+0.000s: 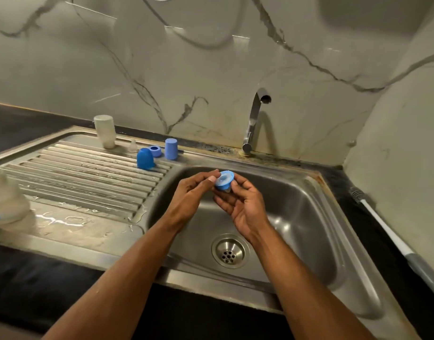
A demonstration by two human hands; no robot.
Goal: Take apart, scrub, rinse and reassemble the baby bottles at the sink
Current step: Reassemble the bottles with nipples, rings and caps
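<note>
Both hands, left hand (193, 190) & right hand (242, 207), pinched blue collar ring (225, 180) w/ teat inside; reassembly prob; next needs bottle, none by grip.

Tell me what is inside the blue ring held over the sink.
A clear silicone teat sits in the blue ring, held by the left hand and right hand; its tip pokes out below. The fingers cover the ring's sides, so the seating cannot be judged.

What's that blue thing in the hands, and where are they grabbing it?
A blue bottle collar ring with a clear teat in it, held over the sink. The left hand and the right hand pinch its rim from opposite sides.
</note>
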